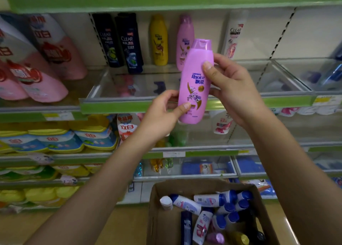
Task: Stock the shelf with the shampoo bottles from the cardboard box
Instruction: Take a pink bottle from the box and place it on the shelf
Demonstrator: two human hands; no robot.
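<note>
I hold a purple Rejoice shampoo bottle (194,81) upright in front of the shelf (129,106), cap up. My left hand (162,115) pinches its lower end, thumb on the label. My right hand (233,89) grips its upper half from the right, thumb on the front. On the shelf behind it stand two dark Clear bottles (120,41), a yellow bottle (158,40), another purple bottle (184,41) and a white Clear bottle (234,35). The cardboard box (157,217) sits low at the front, holding several white, blue-capped and other bottles (205,200).
Large pink detergent bottles (37,63) fill the shelf's left section. A clear divider (288,74) bounds the shelf bay on the right. Lower shelves carry yellow and blue refill pouches (55,139) and small packs. The shelf has bare room right of the white Clear bottle.
</note>
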